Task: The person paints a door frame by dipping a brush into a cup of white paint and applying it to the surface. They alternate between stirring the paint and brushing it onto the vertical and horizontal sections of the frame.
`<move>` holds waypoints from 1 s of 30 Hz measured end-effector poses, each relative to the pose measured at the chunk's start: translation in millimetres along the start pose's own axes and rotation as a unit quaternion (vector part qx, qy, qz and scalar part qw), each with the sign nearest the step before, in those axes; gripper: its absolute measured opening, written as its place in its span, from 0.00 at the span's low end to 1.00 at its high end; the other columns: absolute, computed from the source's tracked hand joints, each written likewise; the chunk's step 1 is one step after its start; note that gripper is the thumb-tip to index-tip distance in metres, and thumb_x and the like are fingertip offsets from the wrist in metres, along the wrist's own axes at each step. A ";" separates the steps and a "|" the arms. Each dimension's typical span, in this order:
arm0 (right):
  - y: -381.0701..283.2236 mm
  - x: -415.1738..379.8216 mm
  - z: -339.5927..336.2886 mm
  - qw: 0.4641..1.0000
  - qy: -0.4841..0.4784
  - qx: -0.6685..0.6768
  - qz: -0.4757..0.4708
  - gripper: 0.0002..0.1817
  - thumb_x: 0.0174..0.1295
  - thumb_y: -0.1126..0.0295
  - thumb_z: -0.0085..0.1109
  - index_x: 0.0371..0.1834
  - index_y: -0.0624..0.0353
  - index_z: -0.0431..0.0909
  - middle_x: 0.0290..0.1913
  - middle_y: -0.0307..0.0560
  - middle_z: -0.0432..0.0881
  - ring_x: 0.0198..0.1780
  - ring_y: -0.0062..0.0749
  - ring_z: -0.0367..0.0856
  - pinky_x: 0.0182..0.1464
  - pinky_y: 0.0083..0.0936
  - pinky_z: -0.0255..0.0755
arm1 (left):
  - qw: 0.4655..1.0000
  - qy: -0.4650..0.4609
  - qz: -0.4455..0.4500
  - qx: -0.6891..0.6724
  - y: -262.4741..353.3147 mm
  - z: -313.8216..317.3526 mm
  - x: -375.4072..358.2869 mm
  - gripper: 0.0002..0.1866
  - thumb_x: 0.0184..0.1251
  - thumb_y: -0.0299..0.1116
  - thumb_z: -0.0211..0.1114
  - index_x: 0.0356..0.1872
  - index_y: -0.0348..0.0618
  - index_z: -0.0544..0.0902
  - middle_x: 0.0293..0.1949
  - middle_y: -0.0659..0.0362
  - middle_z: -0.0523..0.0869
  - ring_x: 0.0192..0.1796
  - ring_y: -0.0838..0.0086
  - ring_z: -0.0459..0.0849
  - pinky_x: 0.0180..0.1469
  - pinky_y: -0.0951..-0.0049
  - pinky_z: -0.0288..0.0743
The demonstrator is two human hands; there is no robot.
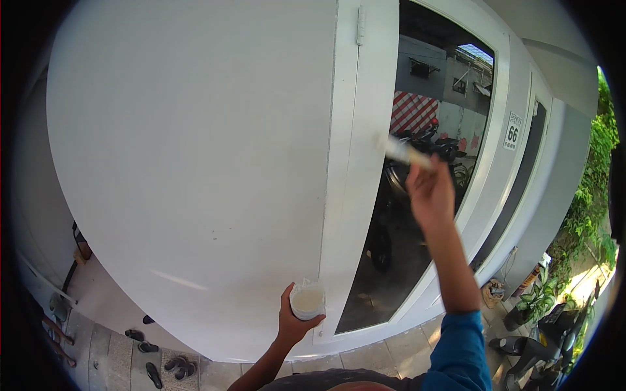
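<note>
My left hand (295,322) is wrapped round a pale plastic cup (308,301) with whitish paint inside, held low in front of the wall. Raised at the right, my right hand (432,190) grips the handle of a paintbrush (405,152), which is blurred by motion. Its bristle end points left and overlaps the white door frame (375,85) in this view. The broad white wall (195,143) fills the left and middle, with a few small dark marks low on it. Beside it, the glass door pane (417,176) reflects a motorbike and buildings behind me.
Several sandals (153,375) lie on the paved floor (215,378) at lower left, near a person's legs (60,342). A potted plant (528,306) and a parked motorbike (548,345) stand at lower right. A number 66 sign (513,130) hangs right of the door.
</note>
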State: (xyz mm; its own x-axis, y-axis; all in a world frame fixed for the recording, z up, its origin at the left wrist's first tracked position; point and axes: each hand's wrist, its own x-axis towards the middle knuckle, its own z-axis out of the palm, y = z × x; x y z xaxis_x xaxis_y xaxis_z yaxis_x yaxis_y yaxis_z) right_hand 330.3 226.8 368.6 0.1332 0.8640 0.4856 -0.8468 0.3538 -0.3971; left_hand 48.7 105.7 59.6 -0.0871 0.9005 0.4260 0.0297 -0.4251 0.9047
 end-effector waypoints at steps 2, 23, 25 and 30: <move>-48.8 71.7 45.3 0.990 -0.083 -0.060 -0.101 0.10 0.78 0.67 0.57 0.43 0.64 0.78 0.41 0.52 0.88 0.45 0.36 0.90 0.47 0.30 0.88 | 1.000 0.007 0.010 0.027 7.1 -5.8 -1.9 0.62 0.44 0.33 0.90 0.78 0.40 0.56 0.68 0.48 0.73 0.70 0.59 0.76 0.71 0.59 0.73; -190.3 283.9 314.9 0.661 -0.128 -0.471 -0.570 0.15 0.74 0.62 0.59 0.36 0.65 0.79 0.28 0.54 0.85 0.27 0.39 0.85 0.32 0.35 0.78 | 0.996 0.092 0.007 -0.001 -4.0 -46.0 -15.7 0.61 0.43 0.29 0.89 0.78 0.39 0.56 0.65 0.48 0.76 0.66 0.60 0.80 0.67 0.59 0.76; -211.0 279.5 305.1 0.440 0.004 -0.591 -0.676 0.16 0.72 0.60 0.60 0.38 0.66 0.80 0.28 0.59 0.85 0.28 0.53 0.85 0.35 0.45 0.78 | 0.995 0.095 0.003 0.001 -7.9 -47.7 -16.3 0.61 0.43 0.29 0.89 0.78 0.39 0.56 0.65 0.48 0.76 0.66 0.60 0.80 0.67 0.59 0.76; -167.6 266.8 320.8 0.324 -0.025 -0.615 -0.719 0.15 0.69 0.61 0.60 0.38 0.65 0.81 0.33 0.66 0.85 0.39 0.67 0.84 0.42 0.53 0.78 | 0.996 0.088 0.000 0.002 -8.0 -48.5 -16.9 0.61 0.43 0.29 0.89 0.78 0.39 0.55 0.65 0.48 0.77 0.66 0.61 0.80 0.67 0.59 0.76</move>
State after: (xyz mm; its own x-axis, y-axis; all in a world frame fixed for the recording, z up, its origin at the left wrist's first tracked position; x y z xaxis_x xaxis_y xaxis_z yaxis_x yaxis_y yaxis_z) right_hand 342.6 283.0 814.5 -0.0998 -0.5061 0.8567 0.9211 0.2786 0.2719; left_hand 1.6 89.4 44.6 -0.2609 0.8701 0.4181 0.0327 -0.4249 0.9047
